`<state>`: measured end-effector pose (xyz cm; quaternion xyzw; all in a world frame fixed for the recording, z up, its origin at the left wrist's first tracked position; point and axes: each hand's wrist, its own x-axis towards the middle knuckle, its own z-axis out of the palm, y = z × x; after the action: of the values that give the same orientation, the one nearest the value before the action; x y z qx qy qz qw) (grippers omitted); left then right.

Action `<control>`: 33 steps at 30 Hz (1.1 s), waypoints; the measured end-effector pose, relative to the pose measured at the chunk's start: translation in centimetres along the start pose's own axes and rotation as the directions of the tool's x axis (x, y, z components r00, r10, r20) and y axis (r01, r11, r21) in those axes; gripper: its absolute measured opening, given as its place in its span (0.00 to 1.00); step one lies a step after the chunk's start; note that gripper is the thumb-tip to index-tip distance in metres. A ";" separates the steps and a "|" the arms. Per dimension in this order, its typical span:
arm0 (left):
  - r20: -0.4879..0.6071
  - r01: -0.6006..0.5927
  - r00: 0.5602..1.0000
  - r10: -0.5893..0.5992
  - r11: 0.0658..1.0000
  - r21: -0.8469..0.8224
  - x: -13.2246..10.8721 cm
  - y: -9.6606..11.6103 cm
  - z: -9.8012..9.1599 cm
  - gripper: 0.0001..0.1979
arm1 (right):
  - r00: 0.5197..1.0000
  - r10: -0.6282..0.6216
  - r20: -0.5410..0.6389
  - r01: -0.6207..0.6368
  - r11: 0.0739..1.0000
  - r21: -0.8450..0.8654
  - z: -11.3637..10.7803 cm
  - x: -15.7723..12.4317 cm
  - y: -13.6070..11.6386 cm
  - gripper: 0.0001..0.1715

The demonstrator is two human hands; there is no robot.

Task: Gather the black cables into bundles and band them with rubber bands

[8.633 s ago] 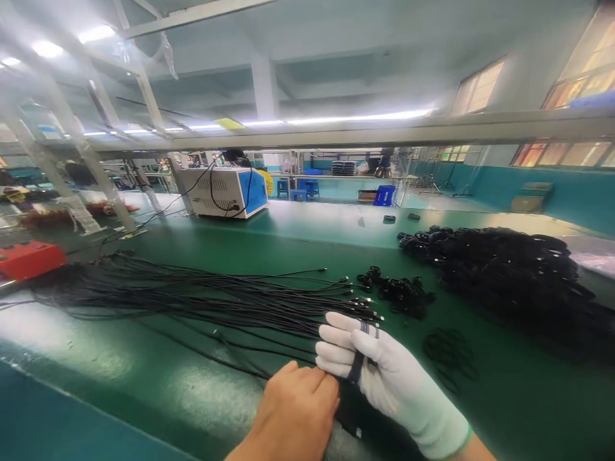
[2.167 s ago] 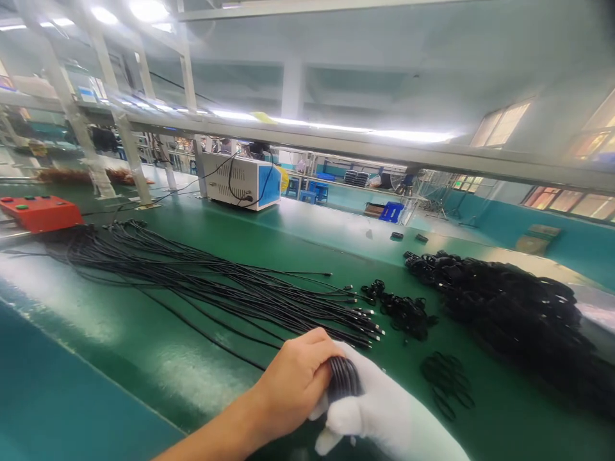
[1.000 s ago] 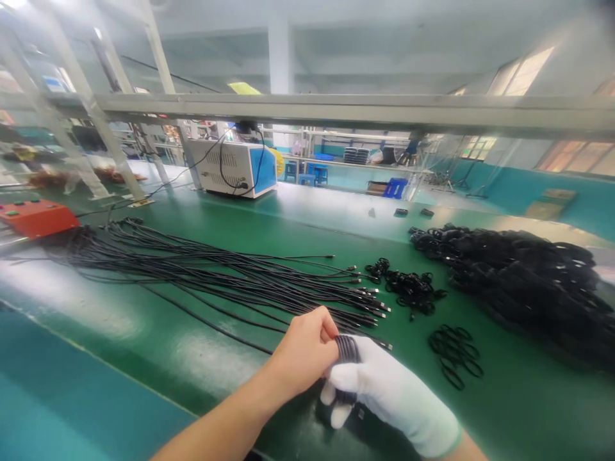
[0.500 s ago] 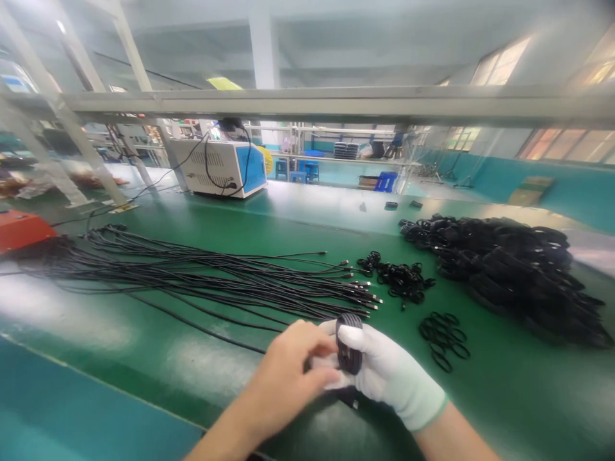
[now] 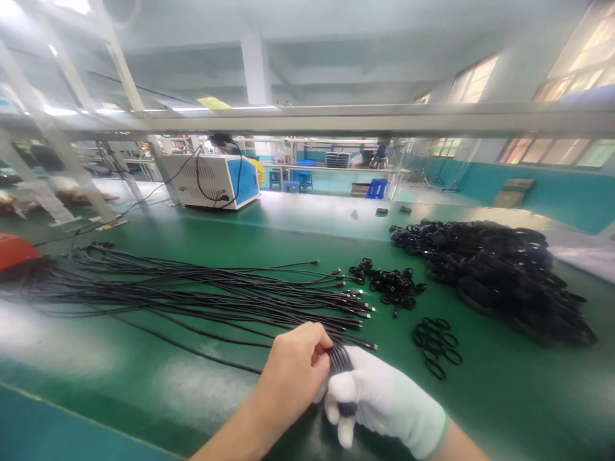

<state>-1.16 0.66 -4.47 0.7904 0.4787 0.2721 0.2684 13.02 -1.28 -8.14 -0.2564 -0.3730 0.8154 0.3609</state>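
A black cable wound into a small coil [image 5: 341, 358] is held above the near edge of the bench. My right hand [image 5: 379, 394], in a white glove, is closed round it, thumb and fingers wrapped over the lower part. Bare, my left hand [image 5: 298, 362] curls its fingers against the coil's upper left side; its fingertips are partly hidden. Just beyond my hands lie long black cables [image 5: 230, 291] side by side, their metal plugs pointing right. To the right of the gloved hand are several loose black rings [image 5: 436, 346] and a small heap of black ties [image 5: 396, 286].
A large pile of black coiled cables [image 5: 500, 269] covers the right of the green bench [image 5: 202, 234]. At the back stands a white and blue machine [image 5: 218, 181]. An orange object [image 5: 14, 251] sits far left. A pale rail [image 5: 307, 121] crosses above the bench.
Both hands have come slightly lower with the coil. My left fingers, spread before, are now curled against it, and the gloved fingers wrap over its lower part. The view has tilted a little.
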 end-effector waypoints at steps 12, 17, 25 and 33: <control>0.292 -0.063 0.953 0.076 0.997 -0.054 11.4 1.8 0.6 0.06 | 0.978 0.026 0.208 -0.033 0.999 0.029 -0.3 -1.6 -3.4 0.32; 0.200 0.028 0.979 -0.040 0.998 0.063 14.9 4.7 9.6 0.06 | 0.981 -0.008 0.194 0.006 1.000 0.011 -0.2 -3.0 -4.9 0.34; 0.347 0.129 0.936 -0.052 0.971 -0.202 16.2 3.6 8.9 0.06 | 0.991 -0.116 0.073 0.115 0.993 0.022 -0.6 -2.5 -4.9 0.27; 0.459 0.348 0.887 -0.045 0.718 -0.603 8.2 0.4 0.8 0.17 | 0.604 -0.434 -0.668 0.392 0.892 -0.224 -1.6 -0.6 -4.9 0.28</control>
<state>2.84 7.74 -3.37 0.6222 0.3636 0.2217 0.6569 16.40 1.12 -5.11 -0.4635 -0.2781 0.5390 0.6460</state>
